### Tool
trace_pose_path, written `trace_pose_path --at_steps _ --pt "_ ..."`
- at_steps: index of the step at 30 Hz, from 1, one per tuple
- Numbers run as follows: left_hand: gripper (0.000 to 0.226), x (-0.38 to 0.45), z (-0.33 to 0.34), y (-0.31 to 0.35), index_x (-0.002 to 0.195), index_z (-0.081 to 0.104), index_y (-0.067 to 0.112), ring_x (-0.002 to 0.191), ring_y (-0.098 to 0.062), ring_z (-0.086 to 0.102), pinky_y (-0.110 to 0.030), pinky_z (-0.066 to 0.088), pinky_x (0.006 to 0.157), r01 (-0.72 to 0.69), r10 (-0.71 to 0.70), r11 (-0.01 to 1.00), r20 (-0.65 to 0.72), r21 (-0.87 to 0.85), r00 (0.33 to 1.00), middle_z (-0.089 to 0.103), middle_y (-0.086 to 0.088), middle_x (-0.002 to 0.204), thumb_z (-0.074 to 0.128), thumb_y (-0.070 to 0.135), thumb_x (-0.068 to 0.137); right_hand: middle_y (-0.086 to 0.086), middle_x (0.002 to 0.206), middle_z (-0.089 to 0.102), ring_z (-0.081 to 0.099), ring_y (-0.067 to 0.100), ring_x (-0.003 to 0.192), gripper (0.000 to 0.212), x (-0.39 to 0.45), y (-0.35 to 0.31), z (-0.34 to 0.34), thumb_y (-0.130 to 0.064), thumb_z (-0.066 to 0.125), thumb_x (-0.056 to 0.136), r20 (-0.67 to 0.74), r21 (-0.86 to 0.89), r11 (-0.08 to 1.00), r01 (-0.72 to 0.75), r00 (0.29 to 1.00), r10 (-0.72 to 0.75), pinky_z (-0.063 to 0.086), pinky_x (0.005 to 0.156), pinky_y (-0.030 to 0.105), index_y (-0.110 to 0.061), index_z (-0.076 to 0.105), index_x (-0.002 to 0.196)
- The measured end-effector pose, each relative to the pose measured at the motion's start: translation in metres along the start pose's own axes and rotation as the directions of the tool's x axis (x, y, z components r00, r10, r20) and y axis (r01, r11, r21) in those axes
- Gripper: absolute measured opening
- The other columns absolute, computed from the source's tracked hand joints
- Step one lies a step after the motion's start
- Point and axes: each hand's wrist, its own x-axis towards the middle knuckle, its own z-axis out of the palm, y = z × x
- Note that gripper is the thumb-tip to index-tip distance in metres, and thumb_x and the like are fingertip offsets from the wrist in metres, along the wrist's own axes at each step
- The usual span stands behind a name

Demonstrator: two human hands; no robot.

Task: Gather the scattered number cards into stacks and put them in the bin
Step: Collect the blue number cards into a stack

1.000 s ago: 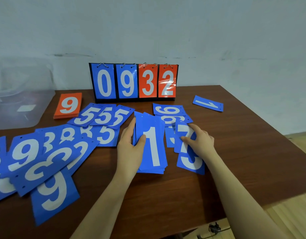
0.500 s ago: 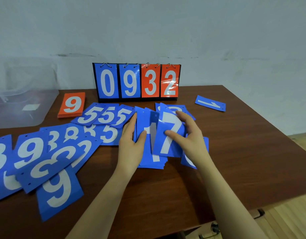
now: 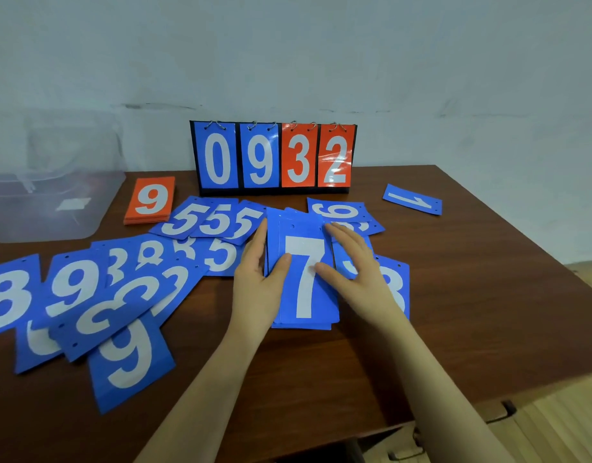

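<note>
A stack of blue number cards lies mid-table with a 7 on top. My left hand grips the stack's left edge, thumb on the top card. My right hand rests flat on the stack's right side, fingers spread, thumb touching the 7. Loose blue cards lie around: three 5s, a 6, a 3 partly under my right wrist, a lone 1 far right, and a heap of 9s, 3s and an 8 at the left. An orange stack topped by 9 lies beside the clear plastic bin at the far left.
A flip scoreboard reading 0932 stands at the back centre against the wall. The brown table has bare wood on its right half and along the near edge; its right and front edges drop to a wooden floor.
My right hand picked the 7 card up from the right pile, carried it left and laid it on the stack, covering the 1. My left hand stayed on the stack's left edge.
</note>
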Motion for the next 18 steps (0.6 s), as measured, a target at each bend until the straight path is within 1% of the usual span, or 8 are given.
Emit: trace_pose_path --at_steps 2,3,4,6,8,13,15,18 --pt "0.059 0.001 0.000 -0.002 0.139 0.032 0.039 0.113 -0.008 0.057 -0.027 0.058 0.071 0.003 -0.003 1.000 0.000 0.001 1.000 0.050 0.010 0.133 0.058 0.020 0.089 -0.023 0.127 0.048 0.044 0.001 0.122 0.045 0.002 0.010 -0.017 -0.031 0.067 0.085 -0.064 0.031 0.992 -0.121 0.990 0.123 0.038 0.100 0.022 -0.038 0.050 0.126" --pt "0.058 0.002 0.000 -0.003 0.139 0.033 0.039 0.111 -0.007 0.057 -0.027 0.058 0.071 0.007 -0.007 1.000 0.001 0.001 1.000 0.051 0.011 0.132 0.058 0.019 0.090 -0.019 0.123 0.051 0.048 0.005 0.118 0.041 0.003 0.017 -0.027 -0.031 0.068 0.085 -0.101 0.000 0.982 -0.189 0.977 0.188 0.041 0.099 0.023 -0.034 0.053 0.123" --pt "0.058 0.002 0.001 -0.005 0.138 0.034 0.040 0.111 -0.008 0.057 -0.028 0.058 0.071 0.013 -0.013 1.000 0.005 0.000 1.000 0.051 0.011 0.131 0.058 0.019 0.090 -0.016 0.121 0.053 0.049 0.008 0.116 0.040 0.004 0.027 -0.037 -0.033 0.068 0.084 -0.136 -0.082 0.963 -0.259 0.960 0.246 0.041 0.101 0.030 -0.031 0.055 0.122" --pt "0.058 0.001 0.004 -0.009 0.137 0.035 0.042 0.111 -0.008 0.057 -0.029 0.058 0.071 0.034 -0.033 0.999 0.020 -0.006 0.999 0.051 0.010 0.130 0.058 0.018 0.090 -0.008 0.128 0.050 0.045 0.017 0.121 0.046 0.003 0.048 -0.055 -0.043 0.068 0.081 -0.164 -0.324 0.859 -0.398 0.917 0.363 0.030 0.108 0.042 -0.028 0.055 0.123" --pt "0.057 -0.001 0.009 -0.012 0.137 0.035 0.042 0.110 -0.008 0.058 -0.029 0.058 0.071 0.040 -0.041 0.999 0.039 0.017 0.998 0.051 0.010 0.130 0.057 0.018 0.090 -0.001 0.137 0.041 0.034 0.025 0.129 0.061 0.000 0.062 -0.068 -0.053 0.069 0.076 -0.158 -0.470 0.740 -0.481 0.871 0.466 0.021 0.107 0.044 -0.028 0.050 0.128" --pt "0.058 0.001 0.019 -0.012 0.138 0.034 0.042 0.109 -0.010 0.057 -0.029 0.058 0.070 0.054 -0.057 0.997 0.052 0.061 0.997 0.047 0.010 0.132 0.057 0.018 0.091 0.005 0.142 0.030 0.026 0.030 0.133 0.084 0.008 0.071 -0.080 -0.063 0.073 0.065 -0.142 -0.514 0.665 -0.543 0.818 0.558 0.019 0.109 0.046 -0.027 0.042 0.134" --pt "0.057 0.002 0.022 -0.012 0.139 0.034 0.040 0.108 -0.008 0.058 -0.026 0.057 0.068 0.046 -0.050 0.995 0.051 0.088 0.997 0.047 0.010 0.132 0.056 0.017 0.091 0.006 0.143 0.030 0.026 0.031 0.133 0.087 0.012 0.073 -0.081 -0.062 0.075 0.062 -0.135 -0.514 0.648 -0.562 0.799 0.586 0.020 0.109 0.047 -0.025 0.042 0.134" --pt "0.057 0.003 0.025 -0.013 0.139 0.034 0.040 0.110 -0.010 0.057 -0.029 0.058 0.071 0.036 -0.041 0.994 0.049 0.104 0.998 0.047 0.009 0.132 0.056 0.017 0.091 0.005 0.140 0.032 0.029 0.031 0.131 0.084 0.014 0.074 -0.081 -0.057 0.079 0.061 -0.140 -0.496 0.655 -0.570 0.797 0.587 0.021 0.108 0.047 -0.023 0.043 0.129"
